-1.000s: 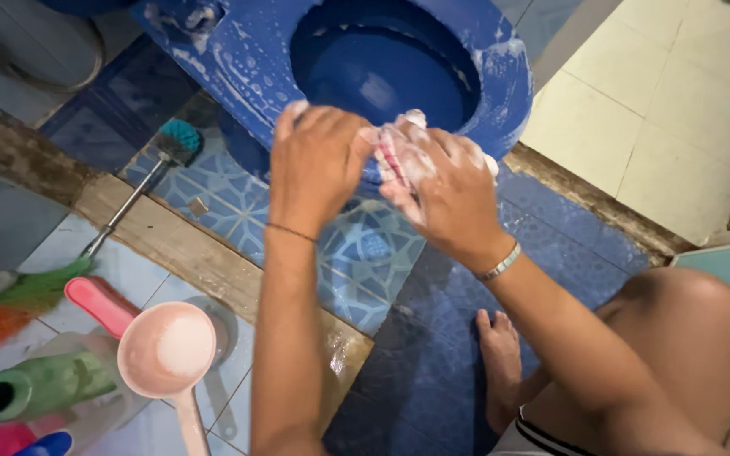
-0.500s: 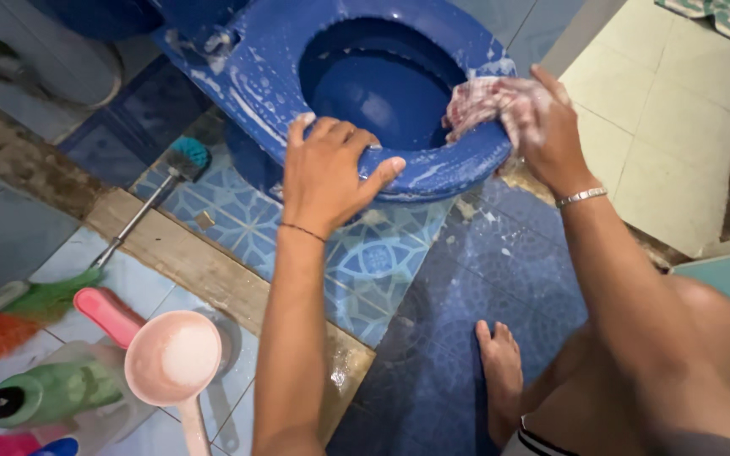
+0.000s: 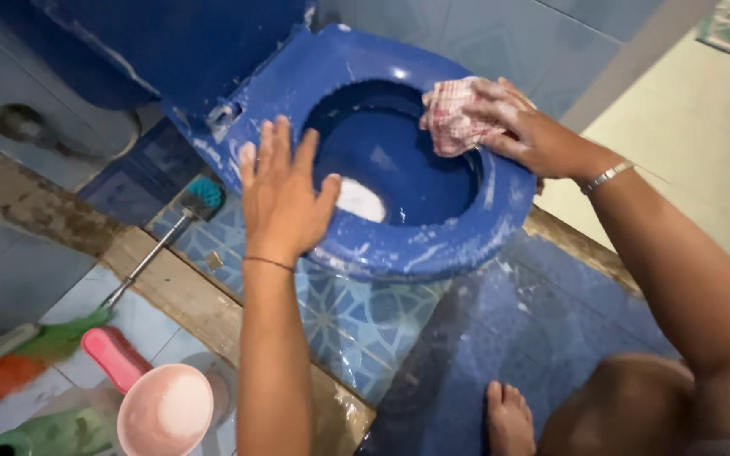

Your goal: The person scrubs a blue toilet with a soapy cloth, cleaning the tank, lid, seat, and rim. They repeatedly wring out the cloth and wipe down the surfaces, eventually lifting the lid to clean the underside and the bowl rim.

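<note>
A blue toilet bowl (image 3: 433,245) with soap suds on its rim fills the upper middle of the view. My left hand (image 3: 282,196) lies flat on the left side of the rim, fingers spread, holding nothing. My right hand (image 3: 527,128) presses a soapy red-and-white checked cloth (image 3: 452,120) against the far right part of the rim. A thin cord sits on my left wrist and a metal bracelet (image 3: 606,176) on my right.
A toilet brush (image 3: 171,236) with a teal head lies on the patterned blue floor tiles at left. A pink scoop (image 3: 158,405), a green bottle and a broom sit at lower left. My bare foot (image 3: 510,418) and knee are at lower right.
My right hand has carried the cloth from the near right rim to the far right rim. My left hand has let go of the front rim and now lies flat on the left side.
</note>
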